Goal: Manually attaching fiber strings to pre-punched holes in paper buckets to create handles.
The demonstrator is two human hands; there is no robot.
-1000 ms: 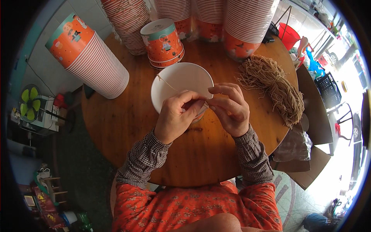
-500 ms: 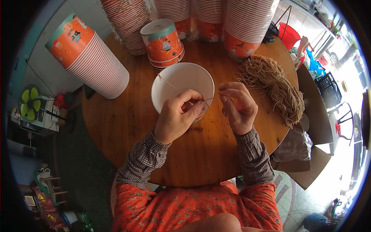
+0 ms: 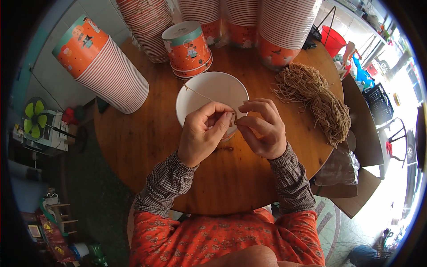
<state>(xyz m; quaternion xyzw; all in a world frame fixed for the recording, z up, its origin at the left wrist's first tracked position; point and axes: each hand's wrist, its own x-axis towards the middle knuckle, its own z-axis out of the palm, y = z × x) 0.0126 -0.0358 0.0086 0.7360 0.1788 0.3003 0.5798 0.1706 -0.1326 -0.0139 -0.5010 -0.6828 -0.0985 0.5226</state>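
hands (image 3: 199, 133) 2 | cord (image 3: 199, 93) 1 | open bucket (image 3: 224, 83) 1 | tall bucket stacks (image 3: 113, 73) 5 | cord bundle (image 3: 318, 100) 1 | round table (image 3: 231, 187) 1

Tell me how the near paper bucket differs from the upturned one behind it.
The near paper bucket opens upward; the upturned paper bucket faces down. The near one shows mostly plain white inside, the upturned one its printed orange outside. String crosses the near one's mouth; none crosses the upturned one's base. Both stand on the wooden table.
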